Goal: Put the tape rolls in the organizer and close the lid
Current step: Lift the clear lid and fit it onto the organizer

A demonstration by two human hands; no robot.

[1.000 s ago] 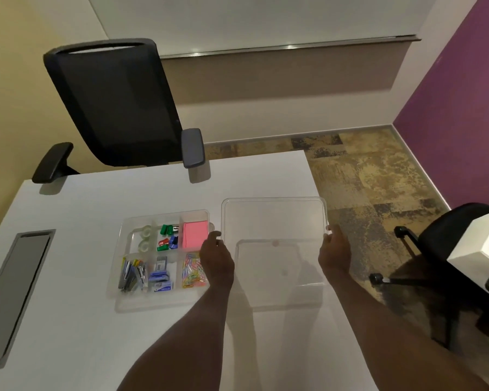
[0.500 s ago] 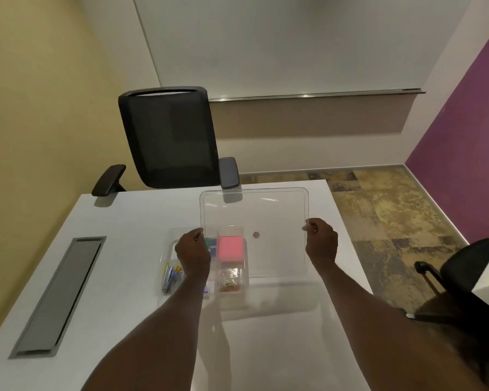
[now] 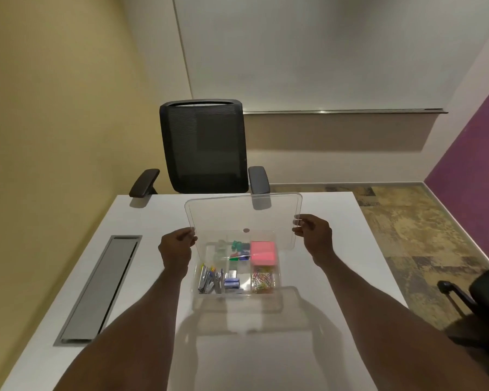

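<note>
A clear plastic lid (image 3: 243, 215) hangs tilted in the air above the clear organizer (image 3: 278, 299), its near edge low over the far compartments. My left hand (image 3: 175, 249) pinches the lid's left edge and my right hand (image 3: 314, 235) pinches its right edge. Through the lid I see the tape rolls (image 3: 220, 248) in the organizer's far left compartment, blurred and faint. Other compartments hold pink sticky notes, coloured clips, paper clips, staples and pens.
The organizer sits on a white table (image 3: 336, 263). A grey cable hatch (image 3: 102, 286) is set into the table at the left. A black office chair (image 3: 203, 148) stands at the far edge, and another chair (image 3: 483, 294) is at the right.
Both hands have carried the lid from the table at the organizer's right to the left, above the organizer. The view has shifted so the organizer lies under the lid.
</note>
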